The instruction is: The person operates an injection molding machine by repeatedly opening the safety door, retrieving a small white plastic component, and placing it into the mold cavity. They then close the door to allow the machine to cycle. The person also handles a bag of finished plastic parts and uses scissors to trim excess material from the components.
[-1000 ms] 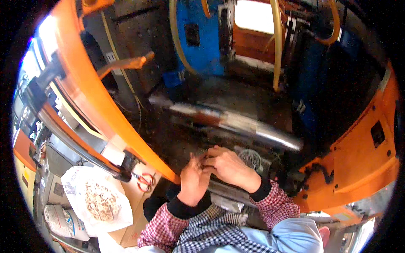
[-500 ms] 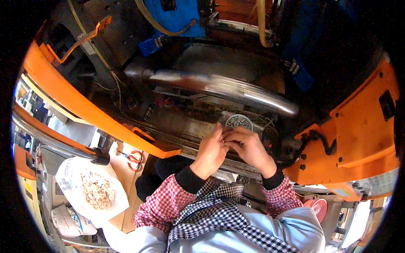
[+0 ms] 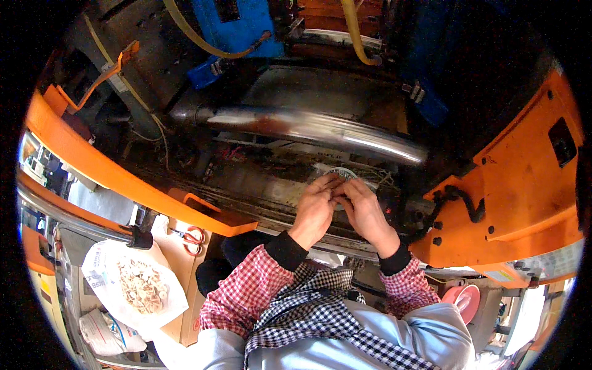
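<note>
My left hand (image 3: 312, 211) and my right hand (image 3: 367, 217) meet in front of me, fingertips together. The fingers of both are bent and pinched; whatever lies between them is too small or too hidden to make out. Right behind the fingertips stands a round bowl (image 3: 343, 171), mostly covered by my hands. A moment ago it showed many small metallic pieces inside. Checked red sleeves with black cuffs cover both my forearms.
A thick shiny metal bar (image 3: 320, 128) crosses the machine beyond the bowl. Orange guards (image 3: 132, 172) flank me on both sides. At lower left, an open white bag (image 3: 143, 287) of small pale pieces lies near red-handled scissors (image 3: 193, 240). A pink bowl (image 3: 464, 302) sits at lower right.
Both hands have drawn closer together over the bowl, hiding more of it. My left fingers have reached forward, and its thumb no longer sticks up. The whole view has shifted slightly.
</note>
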A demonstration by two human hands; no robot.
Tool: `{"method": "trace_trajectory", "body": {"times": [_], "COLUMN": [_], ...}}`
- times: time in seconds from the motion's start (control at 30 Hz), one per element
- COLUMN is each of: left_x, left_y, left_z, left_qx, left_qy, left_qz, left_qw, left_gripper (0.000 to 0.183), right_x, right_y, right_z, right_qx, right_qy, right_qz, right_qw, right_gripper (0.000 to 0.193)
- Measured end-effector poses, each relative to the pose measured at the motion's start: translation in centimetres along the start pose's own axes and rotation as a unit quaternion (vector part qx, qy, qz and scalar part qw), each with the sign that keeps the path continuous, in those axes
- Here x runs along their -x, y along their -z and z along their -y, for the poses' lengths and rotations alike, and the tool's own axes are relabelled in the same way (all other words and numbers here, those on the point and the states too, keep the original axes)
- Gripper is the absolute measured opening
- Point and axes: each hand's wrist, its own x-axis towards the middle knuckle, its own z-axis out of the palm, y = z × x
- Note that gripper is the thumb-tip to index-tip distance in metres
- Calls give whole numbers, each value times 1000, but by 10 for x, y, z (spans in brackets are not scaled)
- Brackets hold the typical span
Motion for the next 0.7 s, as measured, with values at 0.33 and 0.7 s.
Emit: {"method": "trace_trajectory", "body": {"times": [0.33,0.7], "left_x": [-22,57], "left_y": [3,-16], "left_z": [2,-65], "left_qx": [-547,-607], "left_qy": [-223,-465], "left_qz": [-3,-55], "left_qw": [807,642], "left_gripper": [26,35], "right_x": [0,-105], "right_y": [13,-30], "right_z": [-28,5], "right_qx": [-59,-124], "right_qy": [-132,7], "right_qz": [-161,-251], "right_qw": [976,960], "right_gripper": [8,10]}}
